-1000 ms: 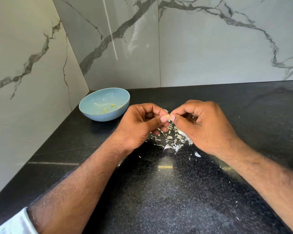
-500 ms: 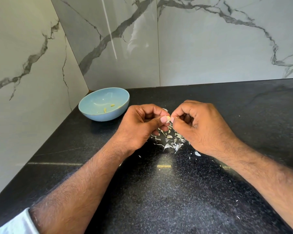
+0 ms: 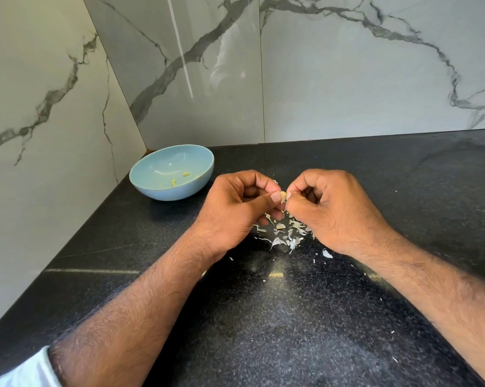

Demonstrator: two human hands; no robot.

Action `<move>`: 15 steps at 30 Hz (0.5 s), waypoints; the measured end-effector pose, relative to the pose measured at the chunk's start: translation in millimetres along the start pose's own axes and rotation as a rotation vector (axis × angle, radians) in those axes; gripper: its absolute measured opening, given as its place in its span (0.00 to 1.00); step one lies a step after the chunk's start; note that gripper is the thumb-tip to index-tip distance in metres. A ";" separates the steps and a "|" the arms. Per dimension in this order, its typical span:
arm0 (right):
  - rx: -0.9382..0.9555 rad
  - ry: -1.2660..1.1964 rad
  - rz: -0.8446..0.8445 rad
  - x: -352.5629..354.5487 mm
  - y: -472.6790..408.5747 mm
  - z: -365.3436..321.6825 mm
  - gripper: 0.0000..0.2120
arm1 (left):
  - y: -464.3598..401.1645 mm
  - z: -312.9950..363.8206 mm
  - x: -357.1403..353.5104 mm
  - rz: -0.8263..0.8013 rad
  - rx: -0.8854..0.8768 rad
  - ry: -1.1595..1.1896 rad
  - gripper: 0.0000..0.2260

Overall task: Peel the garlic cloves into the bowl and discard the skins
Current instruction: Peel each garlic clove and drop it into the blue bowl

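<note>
A small pale garlic clove is pinched between the thumb and fingers of my left hand. The fingertips of my right hand pinch the same clove from the right side. Both hands hover just above a heap of white garlic skins on the black counter. A light blue bowl stands to the left of my hands near the wall corner, with a few peeled clove pieces inside. Most of the clove is hidden by my fingers.
The black speckled countertop runs from the marble walls toward me. A marble wall closes the left side and another stands behind. Loose skin flakes lie scattered right of the heap.
My right hand's fingers have curled tighter and shifted slightly against the clove. The left hand, bowl and skin heap stay where they were.
</note>
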State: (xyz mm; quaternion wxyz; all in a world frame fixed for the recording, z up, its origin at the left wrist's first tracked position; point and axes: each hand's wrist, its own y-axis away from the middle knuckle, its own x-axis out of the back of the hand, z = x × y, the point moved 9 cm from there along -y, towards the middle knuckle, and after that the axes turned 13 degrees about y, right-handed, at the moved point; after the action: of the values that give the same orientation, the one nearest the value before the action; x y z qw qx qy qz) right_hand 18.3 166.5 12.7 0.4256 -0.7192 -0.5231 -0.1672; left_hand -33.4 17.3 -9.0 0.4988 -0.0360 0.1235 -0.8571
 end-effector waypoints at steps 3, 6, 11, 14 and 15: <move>-0.026 -0.019 -0.013 -1.6 -0.7 3.6 0.06 | 1.1 1.9 -1.7 -0.016 -0.004 0.013 0.03; -0.038 -0.040 -0.026 -0.5 -0.3 2.9 0.07 | 1.3 1.8 -1.8 -0.029 -0.001 0.000 0.05; -0.089 -0.158 -0.045 -1.5 -1.1 4.6 0.05 | -0.3 1.9 3.9 0.006 0.000 0.056 0.06; -0.090 -0.197 -0.072 -4.4 -1.5 5.0 0.06 | 0.1 2.6 4.6 -0.007 0.009 0.052 0.05; -0.095 -0.217 -0.083 -5.6 -1.5 5.4 0.07 | 0.2 2.3 4.8 -0.012 0.016 0.058 0.05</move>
State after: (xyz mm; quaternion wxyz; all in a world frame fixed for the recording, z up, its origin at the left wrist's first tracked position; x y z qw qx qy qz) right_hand 13.7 167.5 6.4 0.3249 -0.7302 -0.5868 -0.1304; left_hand -35.3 12.7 -7.1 0.4903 -0.0076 0.1307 -0.8616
